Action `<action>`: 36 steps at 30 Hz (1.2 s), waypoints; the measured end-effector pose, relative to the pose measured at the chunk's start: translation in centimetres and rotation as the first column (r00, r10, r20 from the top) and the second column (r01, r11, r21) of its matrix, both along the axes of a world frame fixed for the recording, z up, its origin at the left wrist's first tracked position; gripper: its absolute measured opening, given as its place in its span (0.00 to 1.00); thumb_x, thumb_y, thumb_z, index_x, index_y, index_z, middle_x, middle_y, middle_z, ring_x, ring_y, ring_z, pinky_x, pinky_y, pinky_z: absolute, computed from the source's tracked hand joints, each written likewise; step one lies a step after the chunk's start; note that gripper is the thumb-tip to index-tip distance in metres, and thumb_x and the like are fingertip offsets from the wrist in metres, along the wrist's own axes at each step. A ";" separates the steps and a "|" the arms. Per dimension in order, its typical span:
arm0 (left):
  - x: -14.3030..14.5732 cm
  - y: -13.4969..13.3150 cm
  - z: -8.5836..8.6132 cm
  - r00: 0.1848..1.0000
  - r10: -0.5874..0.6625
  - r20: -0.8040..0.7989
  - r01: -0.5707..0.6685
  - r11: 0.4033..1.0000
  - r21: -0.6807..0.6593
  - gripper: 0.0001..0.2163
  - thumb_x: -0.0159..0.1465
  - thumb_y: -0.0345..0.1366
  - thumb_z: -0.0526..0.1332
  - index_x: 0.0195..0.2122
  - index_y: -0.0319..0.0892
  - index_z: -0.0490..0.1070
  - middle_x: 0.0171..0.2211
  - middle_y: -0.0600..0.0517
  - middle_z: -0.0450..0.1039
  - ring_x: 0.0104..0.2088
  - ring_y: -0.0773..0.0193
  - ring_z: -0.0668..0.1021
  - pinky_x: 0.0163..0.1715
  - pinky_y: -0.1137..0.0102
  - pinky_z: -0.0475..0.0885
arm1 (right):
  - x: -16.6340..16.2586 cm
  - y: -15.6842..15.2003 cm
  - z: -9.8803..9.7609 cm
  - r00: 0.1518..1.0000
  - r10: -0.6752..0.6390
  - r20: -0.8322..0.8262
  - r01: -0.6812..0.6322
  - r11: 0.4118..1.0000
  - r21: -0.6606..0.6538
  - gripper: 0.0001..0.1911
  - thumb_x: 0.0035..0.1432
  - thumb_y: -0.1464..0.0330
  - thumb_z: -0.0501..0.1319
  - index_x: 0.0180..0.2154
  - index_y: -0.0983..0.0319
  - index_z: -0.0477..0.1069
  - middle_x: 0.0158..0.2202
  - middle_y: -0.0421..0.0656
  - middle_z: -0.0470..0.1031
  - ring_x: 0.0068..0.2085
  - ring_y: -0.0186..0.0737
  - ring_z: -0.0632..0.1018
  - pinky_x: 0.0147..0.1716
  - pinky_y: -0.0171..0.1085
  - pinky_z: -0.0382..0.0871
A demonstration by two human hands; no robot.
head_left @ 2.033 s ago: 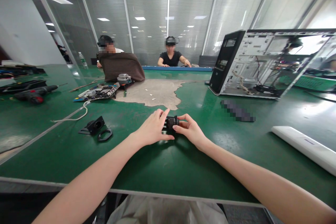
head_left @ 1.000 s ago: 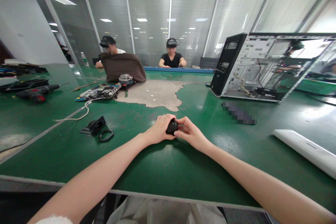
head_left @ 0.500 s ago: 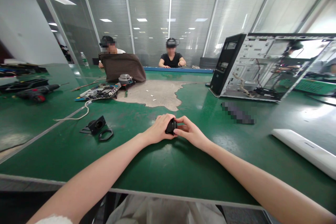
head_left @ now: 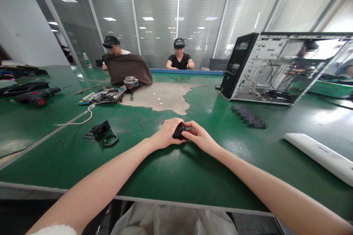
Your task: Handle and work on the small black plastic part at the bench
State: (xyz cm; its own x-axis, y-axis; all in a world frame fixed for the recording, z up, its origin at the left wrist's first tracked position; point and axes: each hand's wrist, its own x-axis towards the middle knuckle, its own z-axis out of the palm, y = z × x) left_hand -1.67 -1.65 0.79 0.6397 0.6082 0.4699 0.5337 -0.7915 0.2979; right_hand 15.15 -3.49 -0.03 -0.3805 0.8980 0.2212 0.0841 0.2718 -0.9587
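A small black part (head_left: 178,131), too covered by fingers to name its kind, is held between both hands just above the green table. My left hand (head_left: 166,133) wraps round it from the left, knuckles up. From the right, my right hand (head_left: 199,136) pinches its near end with thumb and fingers. To the left on the tabletop lie a black bracket with a round opening (head_left: 100,130) and a black ring with flat sides (head_left: 110,140), both apart from my hands.
An opened computer case (head_left: 256,69) stands at the right, with a white oblong object (head_left: 317,156) nearer me. Circuit boards (head_left: 103,95), a cable and a power drill (head_left: 37,96) lie left. Two people sit across the table (head_left: 171,180), one behind a brown cloth-like cover (head_left: 129,68).
Both hands stay on the black part, and the right fingers have shifted slightly against its end. The whole view has moved a little.
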 end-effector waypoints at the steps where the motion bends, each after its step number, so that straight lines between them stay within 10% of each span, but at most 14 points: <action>1: 0.0 0.0 0.0 1.000 -0.002 0.002 0.002 1.000 -0.002 0.23 0.50 0.40 0.61 0.45 0.42 0.55 0.41 0.49 0.63 0.42 0.59 0.67 0.43 0.64 0.59 | 0.1 -0.1 0.0 1.000 0.020 0.001 -0.020 1.000 0.017 0.15 0.48 0.65 0.59 0.38 0.61 0.59 0.36 0.41 0.67 0.35 0.34 0.72 0.36 0.37 0.67; 36: 0.0 0.3 -0.3 1.000 -0.004 0.025 0.005 1.000 -0.013 0.24 0.49 0.39 0.61 0.46 0.42 0.54 0.41 0.48 0.63 0.42 0.58 0.67 0.43 0.63 0.59 | 0.3 -0.7 0.0 0.993 0.040 0.113 -0.057 0.987 0.151 0.12 0.53 0.67 0.54 0.41 0.59 0.57 0.40 0.42 0.65 0.36 0.33 0.71 0.37 0.37 0.68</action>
